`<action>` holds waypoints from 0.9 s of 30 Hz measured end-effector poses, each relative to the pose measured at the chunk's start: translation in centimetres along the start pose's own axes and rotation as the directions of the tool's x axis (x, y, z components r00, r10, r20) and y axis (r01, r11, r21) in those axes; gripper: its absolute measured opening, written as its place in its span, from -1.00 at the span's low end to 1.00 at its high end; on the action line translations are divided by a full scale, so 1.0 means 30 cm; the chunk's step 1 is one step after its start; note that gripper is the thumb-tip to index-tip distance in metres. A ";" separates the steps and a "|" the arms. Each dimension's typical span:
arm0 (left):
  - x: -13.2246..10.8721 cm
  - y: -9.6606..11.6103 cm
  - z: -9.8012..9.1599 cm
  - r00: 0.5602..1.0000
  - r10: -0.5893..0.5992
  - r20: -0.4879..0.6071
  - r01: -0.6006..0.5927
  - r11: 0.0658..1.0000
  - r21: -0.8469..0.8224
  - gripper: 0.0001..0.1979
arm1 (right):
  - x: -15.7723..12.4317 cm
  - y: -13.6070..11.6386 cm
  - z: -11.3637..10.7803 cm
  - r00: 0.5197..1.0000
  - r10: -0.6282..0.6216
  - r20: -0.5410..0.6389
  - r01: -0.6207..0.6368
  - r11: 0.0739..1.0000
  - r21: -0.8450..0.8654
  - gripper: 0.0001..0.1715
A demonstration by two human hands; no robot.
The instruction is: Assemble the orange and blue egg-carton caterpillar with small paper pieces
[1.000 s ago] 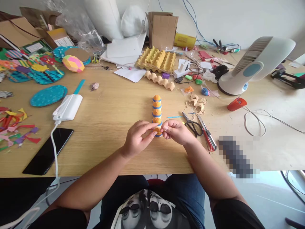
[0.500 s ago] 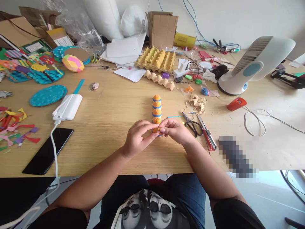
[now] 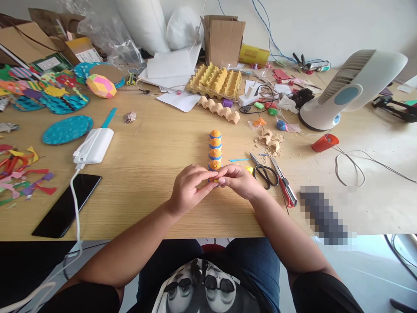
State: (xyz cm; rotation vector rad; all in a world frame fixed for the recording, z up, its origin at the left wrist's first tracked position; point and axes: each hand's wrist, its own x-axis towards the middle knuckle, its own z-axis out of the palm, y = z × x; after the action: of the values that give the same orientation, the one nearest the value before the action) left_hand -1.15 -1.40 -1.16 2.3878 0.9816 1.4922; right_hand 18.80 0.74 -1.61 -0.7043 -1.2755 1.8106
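Note:
A strip of egg-carton cups (image 3: 215,144), painted orange with blue and white edges, runs away from me on the table. Small yellow curls sit on one of its nearer cups. Over the near end of the strip, my left hand (image 3: 192,189) pinches a small yellow piece (image 3: 216,180) between thumb and fingers. My right hand (image 3: 239,180) is closed at the other side of the same piece, its fingertips almost against the left ones. What the piece is made of is too small to tell. The nearest cup is mostly hidden behind my fingers.
Right of my hands lie scissors (image 3: 269,176), a red utility knife (image 3: 284,184), a yellow scrap (image 3: 249,169) and carton trimmings (image 3: 272,140). A white fan (image 3: 348,93) stands farther right. At left are a power bank (image 3: 97,148), a phone (image 3: 68,206) and paper scraps (image 3: 26,174).
My fingertips have come closer together and dropped slightly around the yellow piece. More of the yellow scrap by the scissors shows. The whole view has shifted a little.

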 end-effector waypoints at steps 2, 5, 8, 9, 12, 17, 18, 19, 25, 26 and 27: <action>0.001 0.002 -0.003 1.000 0.008 -0.003 -0.008 1.000 -0.005 -0.81 | -0.002 -0.004 -0.003 1.000 -0.012 0.016 0.012 1.000 -0.018 -0.73; -0.001 0.001 -0.005 1.000 0.016 -0.009 -0.016 1.000 -0.013 -0.80 | -0.003 -0.006 -0.006 0.999 -0.009 0.041 0.009 1.000 -0.017 -0.72; -0.003 -0.004 -0.004 1.000 0.018 -0.017 -0.018 1.000 0.004 -0.76 | -0.002 -0.003 -0.005 0.999 0.033 0.032 -0.034 0.999 0.042 -0.70; -0.003 -0.005 -0.003 1.000 0.023 -0.015 -0.022 1.000 0.018 -0.76 | -0.001 -0.002 -0.003 0.999 0.048 0.023 -0.050 0.997 0.058 -0.70; -0.001 -0.004 0.001 0.999 0.041 -0.001 -0.040 0.998 0.054 -0.80 | 0.001 -0.001 0.001 0.995 0.095 -0.009 -0.094 0.993 0.073 -0.70; 0.005 0.002 -0.002 0.999 0.047 -0.010 -0.047 0.997 0.066 -0.85 | 0.003 -0.004 0.003 0.992 0.123 -0.041 -0.120 0.991 0.052 -0.65; 0.005 0.003 -0.004 0.999 0.049 -0.010 -0.048 0.997 0.067 -0.87 | 0.004 -0.004 0.002 0.992 0.124 -0.038 -0.122 0.991 0.047 -0.64; 0.005 0.003 -0.006 0.999 0.050 -0.010 -0.049 0.996 0.068 -0.88 | 0.004 -0.003 0.002 0.991 0.126 -0.033 -0.124 0.991 0.043 -0.64; 0.001 -0.002 -0.013 0.998 0.061 -0.022 -0.060 0.996 0.067 -0.96 | 0.001 0.000 -0.002 0.990 0.143 0.002 -0.143 0.989 0.029 -0.64; -0.001 -0.004 -0.013 0.998 0.065 -0.019 -0.064 0.996 0.065 -0.95 | 0.001 -0.001 -0.002 0.988 0.151 0.003 -0.151 0.988 0.024 -0.65; -0.002 -0.005 -0.012 0.998 0.067 -0.013 -0.066 0.996 0.061 -0.93 | 0.001 -0.002 -0.003 0.987 0.158 0.002 -0.158 0.987 0.017 -0.66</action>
State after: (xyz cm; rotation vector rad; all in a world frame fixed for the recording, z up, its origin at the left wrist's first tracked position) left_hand -1.55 -1.39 -1.10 2.4779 0.9735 1.5266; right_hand 18.88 0.82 -1.60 -0.8152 -1.2329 1.9466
